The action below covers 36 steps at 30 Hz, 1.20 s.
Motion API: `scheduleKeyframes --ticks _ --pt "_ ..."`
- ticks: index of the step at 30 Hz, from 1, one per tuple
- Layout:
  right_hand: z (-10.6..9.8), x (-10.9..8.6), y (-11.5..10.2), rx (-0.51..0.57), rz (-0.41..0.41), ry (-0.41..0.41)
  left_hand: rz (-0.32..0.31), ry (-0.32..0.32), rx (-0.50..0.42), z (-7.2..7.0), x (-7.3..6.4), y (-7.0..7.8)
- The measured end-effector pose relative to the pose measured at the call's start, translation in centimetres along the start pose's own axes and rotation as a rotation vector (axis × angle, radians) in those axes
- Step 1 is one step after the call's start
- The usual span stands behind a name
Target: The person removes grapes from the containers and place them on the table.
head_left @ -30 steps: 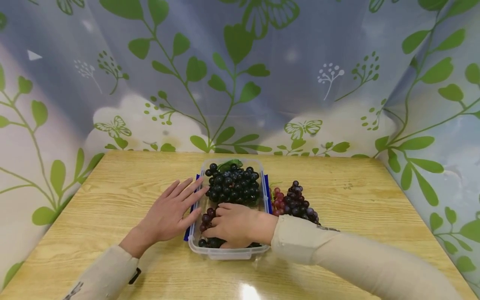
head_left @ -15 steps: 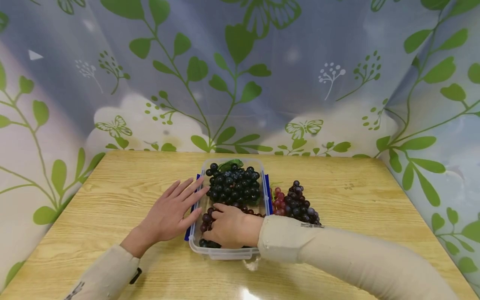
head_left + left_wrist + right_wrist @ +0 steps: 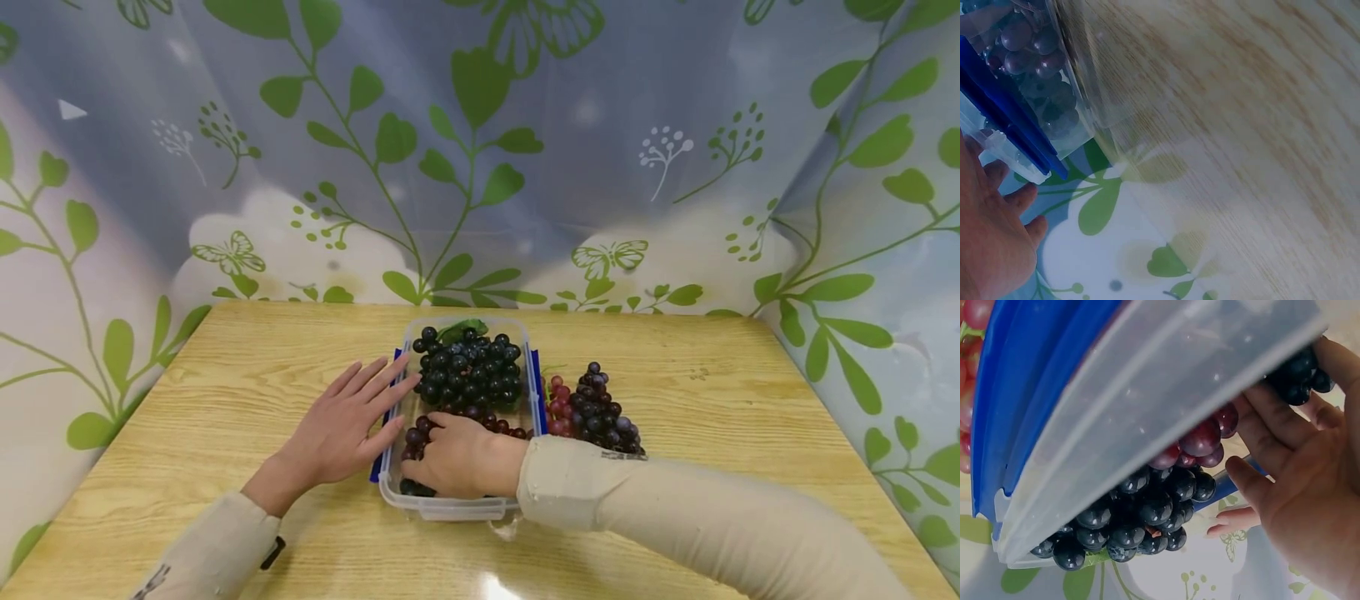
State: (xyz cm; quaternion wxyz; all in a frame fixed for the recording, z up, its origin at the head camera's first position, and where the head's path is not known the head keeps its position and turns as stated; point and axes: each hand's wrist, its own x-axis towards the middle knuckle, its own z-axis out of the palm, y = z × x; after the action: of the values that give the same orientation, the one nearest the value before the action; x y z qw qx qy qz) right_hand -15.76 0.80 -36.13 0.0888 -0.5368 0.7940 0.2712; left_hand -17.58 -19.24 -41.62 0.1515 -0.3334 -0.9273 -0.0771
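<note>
A clear plastic food container (image 3: 480,510) with blue side latches holds several bunches of grapes. In its far half lies a bunch of black grapes (image 3: 468,371) with a green leaf. Nearer lie dark red grapes (image 3: 498,423), partly hidden under my right hand (image 3: 459,458), which rests on them with fingers spread. In the right wrist view, my right hand's fingers (image 3: 1285,422) reach past the wall among red and black grapes. My left hand (image 3: 341,429) lies beside the container, straight fingertips at its left rim. In the left wrist view, the blue latch (image 3: 1010,109) is close by those fingers.
To the container's right, a bunch of dark purple grapes (image 3: 600,408) and some pink-red grapes (image 3: 558,404) lie on the wooden table (image 3: 720,400). A curtain (image 3: 555,192) with leaves and butterflies stands behind the table.
My right hand has shifted slightly left inside the container, and more red grapes show behind its wrist. My left hand stays in place.
</note>
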Motion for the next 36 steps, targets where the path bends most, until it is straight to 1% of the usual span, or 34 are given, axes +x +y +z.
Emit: scheduleKeyframes --ticks 6,19,28,36 --pt "0.12 0.16 -0.06 0.008 0.000 0.024 0.000 0.002 -0.003 0.08 0.02 0.01" --pt "0.22 0.36 -0.03 0.045 -0.006 0.007 -0.002 0.007 -0.008 0.02 0.01 0.04" --pt "0.34 0.40 -0.03 0.048 0.014 -0.012 -0.008 0.004 -0.006 -0.01 0.06 0.01" --pt "0.66 0.38 -0.06 0.030 -0.001 0.017 -0.016 -0.004 -0.014 0.07 -0.02 0.06"
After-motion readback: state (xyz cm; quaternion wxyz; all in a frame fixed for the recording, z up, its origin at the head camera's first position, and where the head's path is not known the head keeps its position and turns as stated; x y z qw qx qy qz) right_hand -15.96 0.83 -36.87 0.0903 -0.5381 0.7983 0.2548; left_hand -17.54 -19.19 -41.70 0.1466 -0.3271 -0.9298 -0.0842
